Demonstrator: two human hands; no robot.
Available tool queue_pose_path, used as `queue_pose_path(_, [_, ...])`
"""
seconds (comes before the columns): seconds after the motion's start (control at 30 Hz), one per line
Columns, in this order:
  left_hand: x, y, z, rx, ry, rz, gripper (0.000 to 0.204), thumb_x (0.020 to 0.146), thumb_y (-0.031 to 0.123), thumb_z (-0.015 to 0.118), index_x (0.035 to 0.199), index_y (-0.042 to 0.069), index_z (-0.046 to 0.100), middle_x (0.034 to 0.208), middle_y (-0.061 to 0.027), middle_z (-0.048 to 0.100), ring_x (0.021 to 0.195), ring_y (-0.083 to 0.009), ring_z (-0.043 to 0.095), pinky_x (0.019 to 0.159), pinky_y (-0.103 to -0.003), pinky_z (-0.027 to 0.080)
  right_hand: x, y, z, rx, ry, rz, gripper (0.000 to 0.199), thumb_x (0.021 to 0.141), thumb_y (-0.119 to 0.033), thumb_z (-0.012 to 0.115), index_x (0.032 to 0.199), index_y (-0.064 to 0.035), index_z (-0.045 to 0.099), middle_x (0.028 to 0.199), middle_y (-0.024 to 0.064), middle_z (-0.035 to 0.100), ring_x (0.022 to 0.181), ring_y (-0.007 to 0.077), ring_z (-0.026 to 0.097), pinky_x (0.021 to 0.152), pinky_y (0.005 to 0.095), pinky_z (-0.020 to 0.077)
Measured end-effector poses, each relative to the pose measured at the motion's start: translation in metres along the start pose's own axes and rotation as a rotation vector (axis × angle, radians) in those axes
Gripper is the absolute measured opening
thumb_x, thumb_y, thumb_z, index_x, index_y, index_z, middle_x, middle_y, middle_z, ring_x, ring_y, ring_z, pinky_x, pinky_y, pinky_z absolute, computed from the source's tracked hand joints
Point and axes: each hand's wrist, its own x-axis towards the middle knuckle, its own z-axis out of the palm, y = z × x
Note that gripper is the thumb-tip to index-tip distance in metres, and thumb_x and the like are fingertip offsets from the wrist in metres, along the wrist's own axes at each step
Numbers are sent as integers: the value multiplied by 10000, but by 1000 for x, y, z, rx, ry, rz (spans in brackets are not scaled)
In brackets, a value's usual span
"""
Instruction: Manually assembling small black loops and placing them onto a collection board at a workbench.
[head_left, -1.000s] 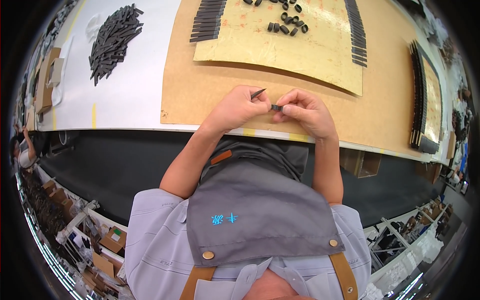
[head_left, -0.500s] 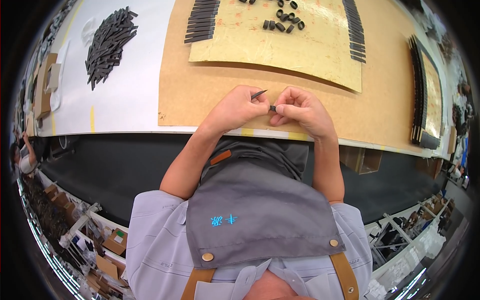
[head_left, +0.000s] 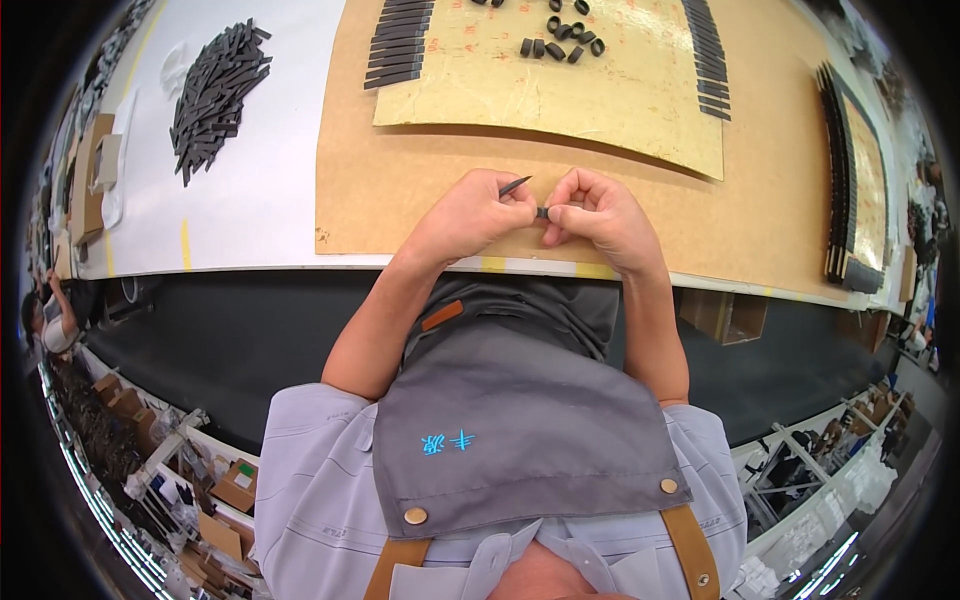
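Toward the left end of the table, a heap of black strips lay well back from the near edge. Just in from the middle of that edge, over a brown board, the left hand gripped a dark pointed object, its fingertips also at a small black piece. Black rings lay farther back on a yellowish sheet. The right hand pinched the piece's other end. Near the table's right end was a strip-edged panel.
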Motion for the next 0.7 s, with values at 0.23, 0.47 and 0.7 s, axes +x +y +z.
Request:
queue_pose_path(0.23, [0,0,0,4,12,10,140,813,168,602,761,39,595,593,96,421,515,3,348,441,-195,265,1,1,0,1,12,1,97,811,-32,627,844,-10,539,736,60,606,652,121,616,643,258,529])
queue_pose_path(0.47, [-1,1,0,22,19,23,145,810,174,597,761,37,593,599,94,417,521,0,341,446,-197,255,3,3,-1,18,-1,-8,94,811,-25,626,837,-10,537,744,55,602,652,112,611,642,258,531])
queue_pose_path(0.7, [-1,1,0,7,9,14,144,811,173,596,759,39,589,596,94,411,523,1,336,446,-197,256,3,3,-1,1,10,1,96,817,-26,624,836,-10,532,765,63,606,653,111,613,645,263,538])
